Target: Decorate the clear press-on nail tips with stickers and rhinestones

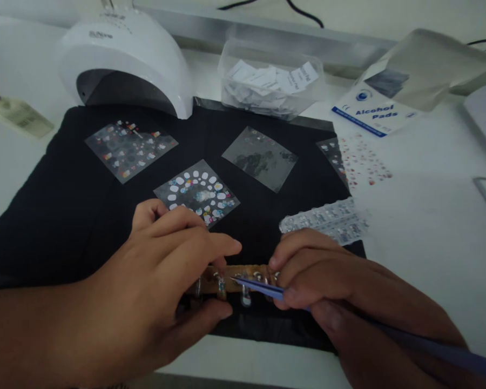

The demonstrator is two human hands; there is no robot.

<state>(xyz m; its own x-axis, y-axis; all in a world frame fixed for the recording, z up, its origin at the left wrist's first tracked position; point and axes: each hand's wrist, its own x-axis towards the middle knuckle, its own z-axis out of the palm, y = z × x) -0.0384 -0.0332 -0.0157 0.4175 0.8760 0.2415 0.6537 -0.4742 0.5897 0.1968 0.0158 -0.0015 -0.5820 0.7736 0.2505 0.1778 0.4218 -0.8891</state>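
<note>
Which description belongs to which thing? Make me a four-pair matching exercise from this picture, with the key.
1. Pointed tool
2. Cloth
3. Tub
4. Lamp

A. Clear, holding white packets
B. White and domed
C. Held in the right hand
D. Black, spread flat

Pairs: 1-C, 2-D, 3-A, 4-B

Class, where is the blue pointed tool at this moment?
In the head view, the blue pointed tool is in the right hand, running from the lower right edge toward the centre, its tip at the brown strip.
</note>
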